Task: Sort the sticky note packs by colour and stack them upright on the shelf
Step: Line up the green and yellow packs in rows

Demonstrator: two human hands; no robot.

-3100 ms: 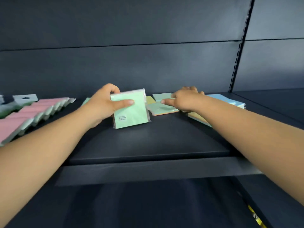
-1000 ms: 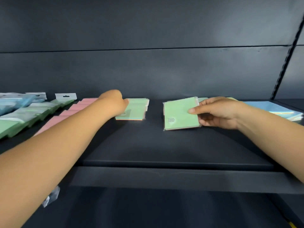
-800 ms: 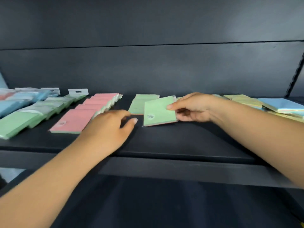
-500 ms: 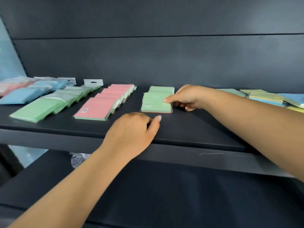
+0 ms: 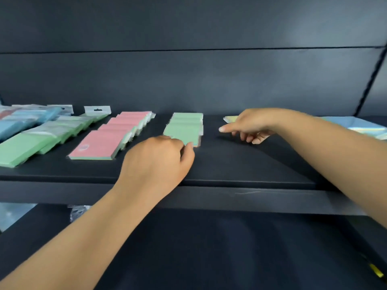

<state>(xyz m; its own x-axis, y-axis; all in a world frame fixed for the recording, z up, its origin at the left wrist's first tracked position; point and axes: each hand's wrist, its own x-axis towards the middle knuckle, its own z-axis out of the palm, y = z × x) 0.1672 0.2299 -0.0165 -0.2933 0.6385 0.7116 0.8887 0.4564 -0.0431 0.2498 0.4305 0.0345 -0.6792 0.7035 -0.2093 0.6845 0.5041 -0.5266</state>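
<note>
No legible text; small unreadable label on front pink pack (image 5: 95,144)

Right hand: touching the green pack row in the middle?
Apart. Head view shows bare dark shelf between the right hand and the green pack row.

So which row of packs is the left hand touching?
The green row in the middle, right of the pink row. The left hand touches its front pack; the other green rows lie far left.
</note>
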